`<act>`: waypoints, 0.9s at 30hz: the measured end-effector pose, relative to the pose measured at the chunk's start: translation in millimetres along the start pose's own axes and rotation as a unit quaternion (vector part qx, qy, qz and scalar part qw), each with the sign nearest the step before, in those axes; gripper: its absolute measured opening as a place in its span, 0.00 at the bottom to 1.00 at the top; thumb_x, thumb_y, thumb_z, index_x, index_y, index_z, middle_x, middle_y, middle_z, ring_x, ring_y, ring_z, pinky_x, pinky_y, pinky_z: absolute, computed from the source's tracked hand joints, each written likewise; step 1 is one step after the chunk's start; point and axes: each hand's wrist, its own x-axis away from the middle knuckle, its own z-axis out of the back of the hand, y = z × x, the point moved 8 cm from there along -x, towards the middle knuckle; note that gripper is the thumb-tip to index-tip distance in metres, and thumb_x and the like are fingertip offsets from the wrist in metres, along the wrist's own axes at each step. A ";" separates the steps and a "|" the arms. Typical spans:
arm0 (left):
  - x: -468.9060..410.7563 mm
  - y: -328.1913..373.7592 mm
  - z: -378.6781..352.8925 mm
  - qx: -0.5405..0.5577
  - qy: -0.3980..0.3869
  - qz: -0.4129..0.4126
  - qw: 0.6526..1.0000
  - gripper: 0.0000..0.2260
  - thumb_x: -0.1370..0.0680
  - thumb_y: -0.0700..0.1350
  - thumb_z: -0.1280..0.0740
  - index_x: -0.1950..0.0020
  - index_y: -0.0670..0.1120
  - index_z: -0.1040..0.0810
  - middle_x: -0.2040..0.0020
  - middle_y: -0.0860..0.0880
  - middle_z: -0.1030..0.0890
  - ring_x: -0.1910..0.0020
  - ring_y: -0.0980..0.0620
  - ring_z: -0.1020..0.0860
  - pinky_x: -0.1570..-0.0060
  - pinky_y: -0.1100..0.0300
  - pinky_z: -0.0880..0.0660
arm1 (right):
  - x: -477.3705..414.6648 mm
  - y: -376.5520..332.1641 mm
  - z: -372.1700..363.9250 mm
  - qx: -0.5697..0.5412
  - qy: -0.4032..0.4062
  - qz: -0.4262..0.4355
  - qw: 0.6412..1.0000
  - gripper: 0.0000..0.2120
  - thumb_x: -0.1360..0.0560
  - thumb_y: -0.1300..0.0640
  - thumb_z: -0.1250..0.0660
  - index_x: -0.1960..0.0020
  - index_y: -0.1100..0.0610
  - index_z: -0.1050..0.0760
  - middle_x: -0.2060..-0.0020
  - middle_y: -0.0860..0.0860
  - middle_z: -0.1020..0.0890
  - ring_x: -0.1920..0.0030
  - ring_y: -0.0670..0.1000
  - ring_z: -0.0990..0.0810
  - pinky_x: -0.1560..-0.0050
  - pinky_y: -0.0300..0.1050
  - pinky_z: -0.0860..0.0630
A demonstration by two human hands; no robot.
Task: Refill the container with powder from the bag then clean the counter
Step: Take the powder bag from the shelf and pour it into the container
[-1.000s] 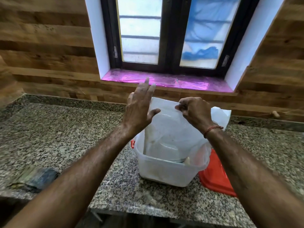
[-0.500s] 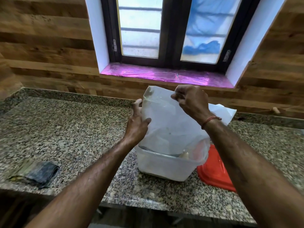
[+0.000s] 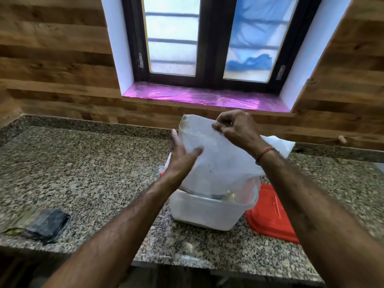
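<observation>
Bag top edge is pinched by right grip; its left side is clasped by left grip, thumb in front. Bag's lower end is sunk into container just below both grips. Red lid is seen below the right grip, folded cloth well left of the left grip, on counter.

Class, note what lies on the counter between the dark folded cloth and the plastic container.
Only bare counter between cloth and container; the person's left forearm crosses above it, head view.
</observation>
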 end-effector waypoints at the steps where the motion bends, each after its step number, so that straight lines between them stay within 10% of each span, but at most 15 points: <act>1: -0.4 1.4 5.8 0.023 0.012 0.004 1.000 0.48 0.27 0.56 0.28 0.18 0.60 0.59 0.19 0.48 0.38 0.27 0.45 0.29 0.36 0.40 0.23 | 0.4 0.5 -0.7 -0.009 -0.004 0.002 1.000 0.10 0.26 0.45 0.25 0.58 0.51 0.15 0.67 0.41 0.20 0.65 0.41 0.24 0.64 0.41 0.28; 6: -3.4 12.7 27.9 0.131 0.055 -0.015 0.990 0.14 0.24 0.36 0.27 0.40 0.39 0.23 0.46 0.42 0.15 0.50 0.44 0.15 0.45 0.43 0.18 | 1.5 -6.7 4.8 -0.032 -0.008 0.025 0.999 0.07 0.27 0.47 0.24 0.58 0.51 0.15 0.65 0.43 0.18 0.65 0.40 0.23 0.63 0.40 0.28; 21: -21.6 44.9 48.4 0.140 0.093 -0.096 0.981 0.10 0.24 0.33 0.28 0.51 0.46 0.22 0.59 0.48 0.18 0.64 0.56 0.21 0.65 0.61 0.21 | 16.0 46.9 30.4 0.048 -0.057 -0.003 0.997 0.13 0.29 0.44 0.22 0.60 0.53 0.19 0.68 0.45 0.21 0.61 0.50 0.22 0.59 0.45 0.32; 27: -25.9 34.0 57.1 0.220 0.122 -0.061 0.966 0.08 0.24 0.34 0.28 0.55 0.47 0.21 0.58 0.47 0.20 0.60 0.52 0.24 0.55 0.56 0.24 | 24.9 90.0 45.6 0.015 -0.049 -0.047 0.998 0.16 0.34 0.38 0.22 0.62 0.48 0.21 0.62 0.44 0.17 0.55 0.49 0.20 0.50 0.52 0.25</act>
